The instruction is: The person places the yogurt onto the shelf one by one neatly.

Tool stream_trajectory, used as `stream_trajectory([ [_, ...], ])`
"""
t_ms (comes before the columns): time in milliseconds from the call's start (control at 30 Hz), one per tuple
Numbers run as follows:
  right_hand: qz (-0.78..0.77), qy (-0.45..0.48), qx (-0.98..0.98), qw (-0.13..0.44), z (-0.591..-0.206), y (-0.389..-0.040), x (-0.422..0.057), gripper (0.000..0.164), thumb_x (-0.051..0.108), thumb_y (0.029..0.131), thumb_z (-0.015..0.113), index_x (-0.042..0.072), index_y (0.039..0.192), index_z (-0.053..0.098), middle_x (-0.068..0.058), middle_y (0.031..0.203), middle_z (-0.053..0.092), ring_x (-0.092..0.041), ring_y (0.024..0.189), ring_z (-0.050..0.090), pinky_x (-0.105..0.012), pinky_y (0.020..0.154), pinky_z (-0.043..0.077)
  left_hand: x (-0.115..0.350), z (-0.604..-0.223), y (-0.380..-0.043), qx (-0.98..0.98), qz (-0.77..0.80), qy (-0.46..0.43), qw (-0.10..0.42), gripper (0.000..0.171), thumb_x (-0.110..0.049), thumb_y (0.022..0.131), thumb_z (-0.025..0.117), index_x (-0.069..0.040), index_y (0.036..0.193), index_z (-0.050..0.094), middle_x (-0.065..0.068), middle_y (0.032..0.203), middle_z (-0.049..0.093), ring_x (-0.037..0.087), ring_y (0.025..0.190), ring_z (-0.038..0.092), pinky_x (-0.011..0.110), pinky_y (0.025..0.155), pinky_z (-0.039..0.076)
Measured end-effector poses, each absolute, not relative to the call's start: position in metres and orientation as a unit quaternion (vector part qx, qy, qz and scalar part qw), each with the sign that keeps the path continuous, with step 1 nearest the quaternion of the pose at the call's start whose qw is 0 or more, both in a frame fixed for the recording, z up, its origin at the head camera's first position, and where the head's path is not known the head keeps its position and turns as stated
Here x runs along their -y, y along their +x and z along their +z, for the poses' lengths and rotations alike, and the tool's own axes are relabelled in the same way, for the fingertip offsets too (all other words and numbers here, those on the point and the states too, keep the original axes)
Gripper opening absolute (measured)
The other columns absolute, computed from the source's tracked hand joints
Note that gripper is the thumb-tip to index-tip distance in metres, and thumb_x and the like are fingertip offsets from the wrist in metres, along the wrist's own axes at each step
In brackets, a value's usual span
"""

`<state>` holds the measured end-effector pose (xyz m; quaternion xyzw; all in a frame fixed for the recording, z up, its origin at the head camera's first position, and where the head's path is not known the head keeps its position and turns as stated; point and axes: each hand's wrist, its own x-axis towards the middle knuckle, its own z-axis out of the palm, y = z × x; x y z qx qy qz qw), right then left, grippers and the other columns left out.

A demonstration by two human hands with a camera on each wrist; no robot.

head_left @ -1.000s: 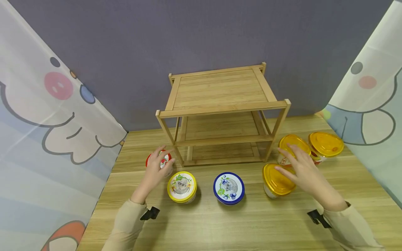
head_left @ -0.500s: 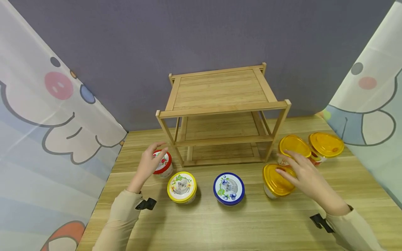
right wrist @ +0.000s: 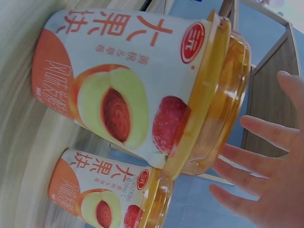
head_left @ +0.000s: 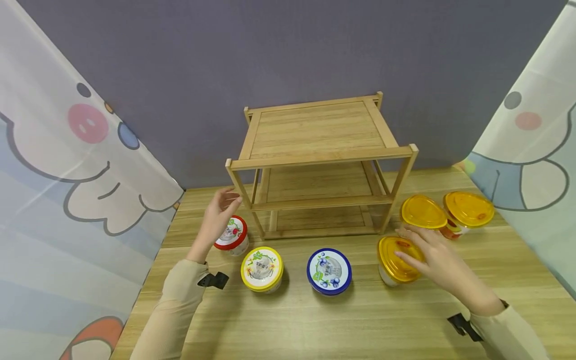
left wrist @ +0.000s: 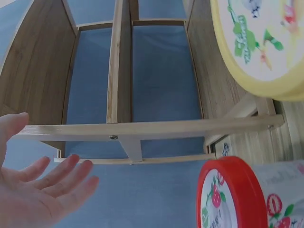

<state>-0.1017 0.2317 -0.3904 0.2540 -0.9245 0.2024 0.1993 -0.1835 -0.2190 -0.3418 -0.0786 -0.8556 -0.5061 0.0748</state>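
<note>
Your left hand [head_left: 218, 216] and right hand [head_left: 436, 255] are relaxed, grasping nothing; a careless right-hand dip could topple the front orange-lidded cup [head_left: 392, 263] at that hand's nine o'clock.

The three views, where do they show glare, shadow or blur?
Head view: a soft shadow falls on the table beside the left sleeve, and the orange lids shine; left wrist view: print on the yellow lid looks blurred; right wrist view: the near cup has bright highlights on its lid, its large print clear.
</note>
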Motion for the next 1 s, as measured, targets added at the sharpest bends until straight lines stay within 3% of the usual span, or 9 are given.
stream_trajectory([
  [200,0.2,0.264,0.924,0.19,-0.395,-0.102,-0.231,0.05,0.032,0.072,0.071,0.005,0.111,0.056,-0.02,0.117,0.049,-0.041,0.101,0.047,-0.055,0.079,0.038,0.214,-0.336,-0.184,0.821,-0.558,-0.084,0.082,0.047,-0.019,0.091,0.05,0.001,0.13,0.032,0.021,0.123,0.043,0.031,0.114,0.043,0.042,0.093,0.035],
  [400,0.204,0.27,0.925,0.175,-0.4,-0.102,-0.232,0.06,0.037,0.068,0.074,0.008,0.117,0.053,-0.02,0.119,0.046,-0.04,0.104,0.045,-0.057,0.079,0.036,0.212,-0.34,-0.192,0.803,-0.582,-0.089,0.097,0.046,-0.016,0.091,0.051,0.0,0.13,0.034,0.019,0.123,0.044,0.026,0.112,0.045,0.033,0.093,0.039],
  [667,0.201,0.277,0.926,0.158,-0.404,-0.1,-0.232,0.07,0.043,0.061,0.077,0.012,0.118,0.052,-0.021,0.121,0.043,-0.045,0.105,0.042,-0.06,0.078,0.035,0.21,-0.341,-0.196,0.781,-0.607,-0.099,0.112,0.042,-0.013,0.091,0.05,0.001,0.128,0.037,0.016,0.117,0.048,0.007,0.101,0.05,0.022,0.085,0.043],
  [1000,0.212,0.305,0.917,0.149,-0.409,-0.099,-0.232,0.076,0.04,0.055,0.08,0.014,0.12,0.051,-0.024,0.118,0.045,-0.047,0.103,0.043,-0.059,0.077,0.037,0.207,-0.34,-0.199,0.777,-0.608,-0.099,0.131,0.036,-0.006,0.091,0.048,0.004,0.125,0.04,0.019,0.107,0.05,0.003,0.089,0.052,0.027,0.084,0.045],
])
